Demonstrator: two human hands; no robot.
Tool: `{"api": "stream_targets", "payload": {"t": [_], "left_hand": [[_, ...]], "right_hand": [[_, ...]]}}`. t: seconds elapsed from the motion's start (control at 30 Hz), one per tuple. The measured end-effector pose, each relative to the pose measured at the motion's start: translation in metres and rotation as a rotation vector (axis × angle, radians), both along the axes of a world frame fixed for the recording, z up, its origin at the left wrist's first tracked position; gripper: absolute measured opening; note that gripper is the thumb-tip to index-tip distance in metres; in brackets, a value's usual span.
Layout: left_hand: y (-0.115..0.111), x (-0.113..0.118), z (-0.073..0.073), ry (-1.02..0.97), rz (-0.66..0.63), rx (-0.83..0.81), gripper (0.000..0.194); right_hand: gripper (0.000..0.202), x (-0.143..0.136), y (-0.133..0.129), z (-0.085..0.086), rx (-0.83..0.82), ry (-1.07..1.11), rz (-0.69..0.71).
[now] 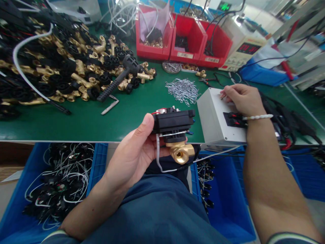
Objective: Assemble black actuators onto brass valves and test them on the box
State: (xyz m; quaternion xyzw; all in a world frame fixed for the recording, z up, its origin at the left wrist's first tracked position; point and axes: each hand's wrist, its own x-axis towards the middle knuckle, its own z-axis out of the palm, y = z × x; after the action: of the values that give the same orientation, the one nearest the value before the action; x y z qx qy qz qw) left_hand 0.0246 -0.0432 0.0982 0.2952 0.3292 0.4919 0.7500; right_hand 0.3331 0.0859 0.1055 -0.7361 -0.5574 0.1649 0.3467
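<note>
My left hand (138,145) is closed round a motorized valve, a black actuator housing (172,122) on top of a brass valve body (181,153). It is held up at the table's front edge, with the brass port facing me. A red wire and small metal parts show on top of the housing. From its side a white cable (158,156) hangs in a loop and runs right, towards the grey control box (212,117). My right hand (242,98) rests over that box, its fingers pinched on a small part at the top face that I cannot make out.
Brass and black valve parts (81,73) are heaped on the green table at left, near a black mallet (124,74). Metal clips (182,90) lie mid-table before red bins (154,51). A power supply (243,44) stands behind right. Blue crates (98,166) sit below.
</note>
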Motion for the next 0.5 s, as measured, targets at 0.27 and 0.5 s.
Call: {"api": "stream_targets", "payload": {"t": [0.27, 0.5], "left_hand": [[-0.0014, -0.0018, -0.0019, -0.200, -0.066, -0.011, 0.033], [-0.0031, -0.0034, -0.0026, -0.153, -0.010, 0.034, 0.032]], "right_hand": [[0.035, 0.0052, 0.0016, -0.0024, 0.019, -0.040, 0.018], [0.035, 0.0081, 0.0013, -0.0041, 0.024, -0.042, 0.030]]}}
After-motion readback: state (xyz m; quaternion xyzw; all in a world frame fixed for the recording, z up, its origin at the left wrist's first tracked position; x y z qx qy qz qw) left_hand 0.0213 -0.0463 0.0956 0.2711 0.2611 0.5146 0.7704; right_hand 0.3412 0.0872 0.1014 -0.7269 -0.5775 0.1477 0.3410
